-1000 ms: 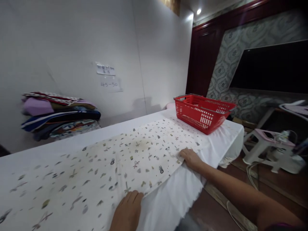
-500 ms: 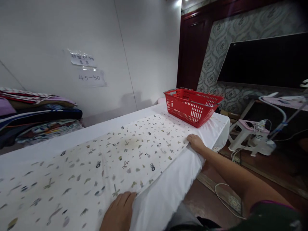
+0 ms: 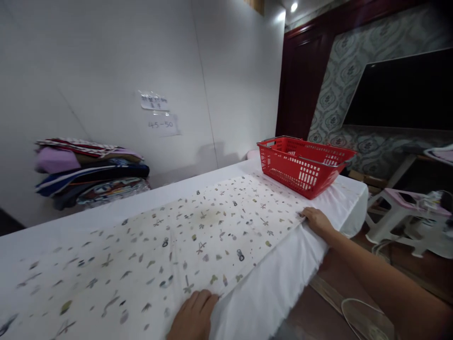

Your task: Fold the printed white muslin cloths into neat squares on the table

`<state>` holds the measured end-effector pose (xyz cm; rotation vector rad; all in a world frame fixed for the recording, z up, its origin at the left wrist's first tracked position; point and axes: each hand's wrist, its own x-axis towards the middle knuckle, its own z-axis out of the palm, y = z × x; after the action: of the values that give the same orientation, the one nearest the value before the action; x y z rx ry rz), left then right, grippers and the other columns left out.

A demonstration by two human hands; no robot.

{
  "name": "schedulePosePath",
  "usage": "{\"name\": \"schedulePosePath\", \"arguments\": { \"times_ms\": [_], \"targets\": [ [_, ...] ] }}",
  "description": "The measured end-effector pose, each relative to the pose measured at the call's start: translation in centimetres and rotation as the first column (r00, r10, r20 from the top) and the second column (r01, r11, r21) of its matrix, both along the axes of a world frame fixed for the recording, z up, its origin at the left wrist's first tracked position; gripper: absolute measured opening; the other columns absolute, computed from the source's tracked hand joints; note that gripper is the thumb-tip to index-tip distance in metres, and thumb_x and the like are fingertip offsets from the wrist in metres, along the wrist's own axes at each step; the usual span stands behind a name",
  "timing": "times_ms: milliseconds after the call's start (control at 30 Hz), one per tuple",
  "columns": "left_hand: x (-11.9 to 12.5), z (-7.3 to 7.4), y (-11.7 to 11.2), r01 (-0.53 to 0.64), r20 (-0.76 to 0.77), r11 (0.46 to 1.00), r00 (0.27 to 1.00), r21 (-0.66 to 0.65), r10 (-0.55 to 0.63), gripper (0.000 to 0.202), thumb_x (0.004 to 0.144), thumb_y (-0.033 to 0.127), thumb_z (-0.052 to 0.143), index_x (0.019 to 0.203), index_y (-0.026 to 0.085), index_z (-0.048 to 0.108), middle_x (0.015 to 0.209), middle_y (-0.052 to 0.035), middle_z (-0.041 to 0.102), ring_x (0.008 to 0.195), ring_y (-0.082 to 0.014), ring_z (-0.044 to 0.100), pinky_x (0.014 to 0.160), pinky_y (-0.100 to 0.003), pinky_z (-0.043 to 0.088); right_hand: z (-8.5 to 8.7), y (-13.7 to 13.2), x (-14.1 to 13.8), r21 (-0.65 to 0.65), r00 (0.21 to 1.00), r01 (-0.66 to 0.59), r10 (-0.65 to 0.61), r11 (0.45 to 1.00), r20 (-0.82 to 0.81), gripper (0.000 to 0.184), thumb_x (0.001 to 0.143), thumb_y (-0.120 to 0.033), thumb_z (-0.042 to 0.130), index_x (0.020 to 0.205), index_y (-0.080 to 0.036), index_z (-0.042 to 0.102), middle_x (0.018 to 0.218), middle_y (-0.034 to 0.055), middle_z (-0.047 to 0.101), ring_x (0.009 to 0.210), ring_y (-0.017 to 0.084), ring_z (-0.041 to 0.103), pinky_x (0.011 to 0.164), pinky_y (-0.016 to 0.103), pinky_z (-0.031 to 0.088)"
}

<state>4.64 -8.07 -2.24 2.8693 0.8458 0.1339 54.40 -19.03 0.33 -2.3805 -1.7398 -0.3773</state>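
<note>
A long white cloth (image 3: 212, 231) printed with small grey, green and black motifs lies spread along a table. My left hand (image 3: 194, 314) rests palm down on its near edge, fingers flat and close together; the thumb is hidden. Farther along the same edge, at the right, my right hand (image 3: 316, 220) pinches a bit of the cloth near its corner, and a small fold shows at the fingertips. A faint yellowish patch marks the middle of the cloth.
Behind my right hand a red plastic basket (image 3: 304, 167) stands on the white-covered table (image 3: 269, 278). Folded textiles (image 3: 92, 172) are stacked at the back left against a white wall with paper labels (image 3: 164, 124). A white and pink stool (image 3: 403, 217) stands right, near a floor cable.
The view has swung left, so everything sits farther right in the picture. My right hand now pinches the cloth's edge and lifts a small fold; my left hand stays on the near edge.
</note>
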Motion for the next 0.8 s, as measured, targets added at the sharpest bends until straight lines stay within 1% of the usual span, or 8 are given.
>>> {"name": "schedulePosePath", "arguments": {
  "times_ms": [167, 300, 400, 500, 567, 667, 733, 800],
  "targets": [
    [-0.5, -0.5, -0.1, -0.005, 0.065, 1.000, 0.998, 0.005, 0.005, 0.052, 0.073, 0.001, 0.044, 0.113, 0.031, 0.059, 0.106, -0.0014, 0.064, 0.094, -0.0170, 0.058, 0.082, -0.028, 0.047, -0.8, -0.1, 0.9, 0.059, 0.995, -0.027, 0.033, 0.998, -0.096, 0.029, 0.070, -0.003, 0.038, 0.079, -0.014, 0.064, 0.084, 0.0095, 0.063, 0.084, 0.020, 0.056, 0.077, 0.028, 0.041],
    [-1.0, -0.7, -0.7, -0.028, 0.103, 0.997, 0.994, 0.068, 0.021, 0.059, 0.070, -0.004, 0.042, 0.116, 0.030, 0.056, 0.107, -0.0007, 0.063, 0.096, -0.0163, 0.057, 0.082, -0.027, 0.046, -0.2, 0.7, 0.7, 0.037, 0.980, 0.045, -0.037, 0.998, -0.197, 0.034, 0.063, -0.002, 0.039, 0.082, -0.013, 0.064, 0.090, 0.0103, 0.065, 0.086, 0.021, 0.059, 0.081, 0.030, 0.044],
    [-1.0, -0.6, -1.2, -0.044, 0.119, 0.998, 0.992, 0.050, 0.038, 0.057, 0.068, -0.003, 0.044, 0.113, 0.028, 0.057, 0.107, -0.0009, 0.062, 0.097, -0.0169, 0.055, 0.084, -0.028, 0.044, 1.0, 2.4, -1.9, 0.108, 0.970, 0.026, 0.001, 0.994, -0.245, 0.040, 0.063, -0.004, 0.039, 0.090, -0.015, 0.065, 0.102, 0.0102, 0.065, 0.098, 0.022, 0.059, 0.090, 0.035, 0.044],
    [-0.4, 0.2, -1.8, -0.097, 0.114, 0.995, 0.989, -0.016, 0.098, 0.045, 0.070, 0.000, 0.046, 0.104, 0.025, 0.059, 0.103, -0.0019, 0.061, 0.094, -0.0175, 0.053, 0.083, -0.030, 0.043, 2.1, 4.9, -7.7, 0.182, 0.928, -0.172, 0.222, 0.968, -0.300, 0.034, 0.073, -0.012, 0.040, 0.096, -0.019, 0.065, 0.110, 0.0086, 0.064, 0.105, 0.022, 0.057, 0.094, 0.039, 0.044],
    [0.1, 1.0, -2.4, -0.138, 0.118, 0.989, 0.983, -0.045, 0.143, 0.039, 0.073, 0.000, 0.045, 0.100, 0.024, 0.059, 0.100, -0.0018, 0.060, 0.092, -0.0170, 0.051, 0.082, -0.030, 0.041, 2.6, 6.2, -12.6, 0.199, 0.846, -0.367, 0.415, 0.909, -0.335, 0.030, 0.083, -0.022, 0.041, 0.101, -0.021, 0.065, 0.116, 0.0090, 0.062, 0.108, 0.022, 0.056, 0.094, 0.039, 0.046],
    [0.3, 2.2, -3.6, -0.144, 0.140, 0.989, 0.979, -0.043, 0.148, 0.034, 0.078, 0.002, 0.044, 0.101, 0.024, 0.056, 0.101, -0.0007, 0.059, 0.093, -0.0165, 0.048, 0.083, -0.030, 0.038, 2.3, 7.0, -19.5, 0.208, 0.693, -0.597, 0.629, 0.774, -0.351, 0.033, 0.089, -0.033, 0.042, 0.116, -0.025, 0.060, 0.132, 0.0087, 0.052, 0.119, 0.022, 0.050, 0.096, 0.038, 0.045],
    [0.2, 2.8, -4.2, -0.136, 0.139, 0.991, 0.981, -0.004, 0.135, 0.024, 0.080, 0.009, 0.047, 0.099, 0.023, 0.054, 0.100, -0.0013, 0.058, 0.092, -0.0167, 0.047, 0.082, -0.030, 0.038, 1.3, 7.1, -22.7, 0.207, 0.609, -0.703, 0.726, 0.681, -0.321, 0.038, 0.090, -0.036, 0.044, 0.125, -0.027, 0.054, 0.139, 0.0079, 0.044, 0.126, 0.023, 0.044, 0.100, 0.040, 0.042],
    [-0.4, 3.1, -4.6, -0.140, 0.114, 0.989, 0.985, 0.057, 0.132, 0.016, 0.082, 0.015, 0.050, 0.096, 0.021, 0.053, 0.096, -0.0019, 0.057, 0.090, -0.0171, 0.047, 0.078, -0.030, 0.037, -0.4, 7.3, -24.6, 0.185, 0.534, -0.790, 0.804, 0.585, -0.261, 0.043, 0.088, -0.039, 0.049, 0.130, -0.030, 0.051, 0.141, 0.0061, 0.041, 0.127, 0.025, 0.042, 0.100, 0.042, 0.042]
  ]
}}
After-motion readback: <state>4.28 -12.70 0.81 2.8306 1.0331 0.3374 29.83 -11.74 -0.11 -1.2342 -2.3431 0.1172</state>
